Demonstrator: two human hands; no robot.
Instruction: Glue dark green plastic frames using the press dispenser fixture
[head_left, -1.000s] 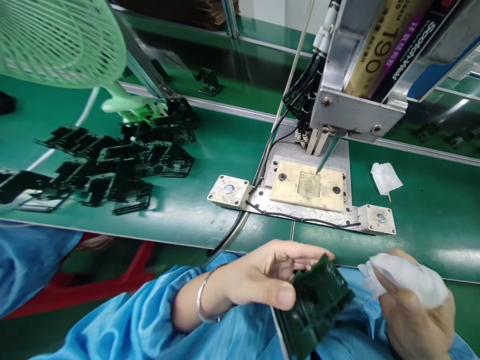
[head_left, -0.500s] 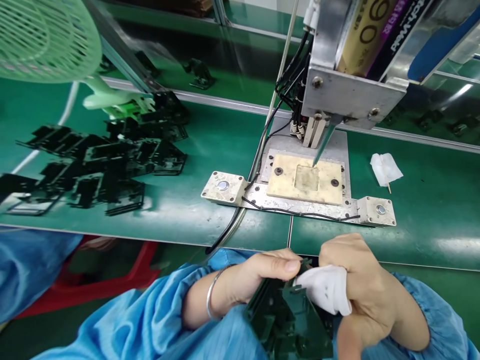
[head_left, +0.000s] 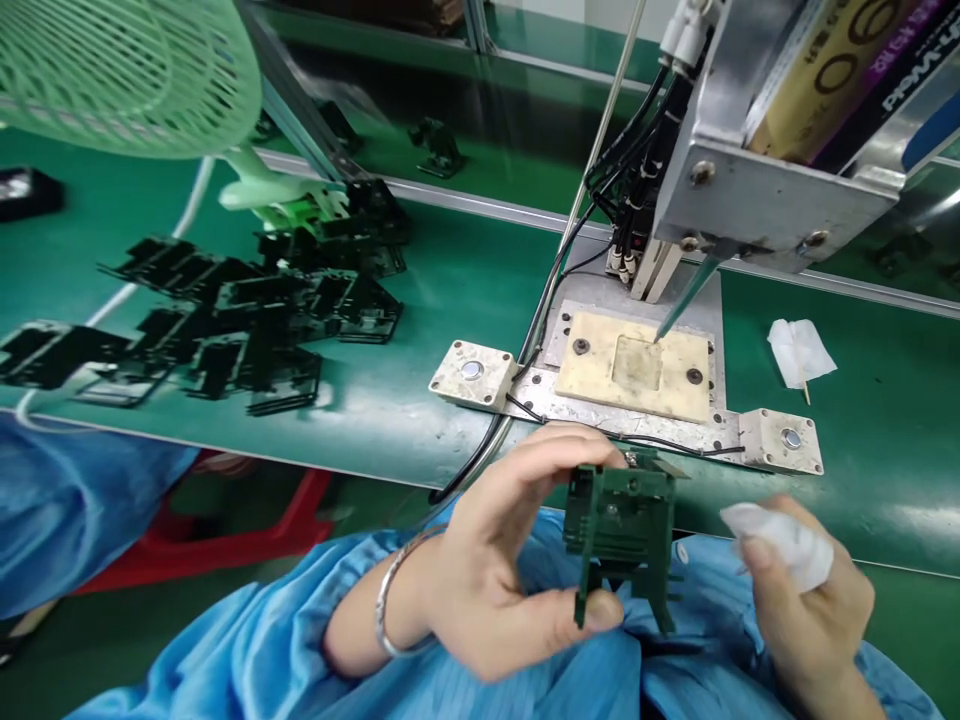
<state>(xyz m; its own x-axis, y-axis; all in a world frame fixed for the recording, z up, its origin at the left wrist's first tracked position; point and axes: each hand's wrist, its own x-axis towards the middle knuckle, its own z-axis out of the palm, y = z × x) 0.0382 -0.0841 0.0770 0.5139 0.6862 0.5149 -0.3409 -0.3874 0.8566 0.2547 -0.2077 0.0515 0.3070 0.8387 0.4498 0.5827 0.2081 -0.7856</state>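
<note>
my left grip (head_left: 495, 575) pinches the dark part (head_left: 626, 515), my right grip (head_left: 814, 600) a white cloth (head_left: 791, 545); left slackening could drop the part.

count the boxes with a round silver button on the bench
2: one silver-buttoned box at the left end of the metal strip, another box at its right end. Both are in plain view; no others show.

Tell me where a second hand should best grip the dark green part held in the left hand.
Probably the right side wall of the dark green part, coming from the right: the left hand holds it from the left, leaving that side exposed. The right hand holds a white cloth, which could hinder its grip.
</note>
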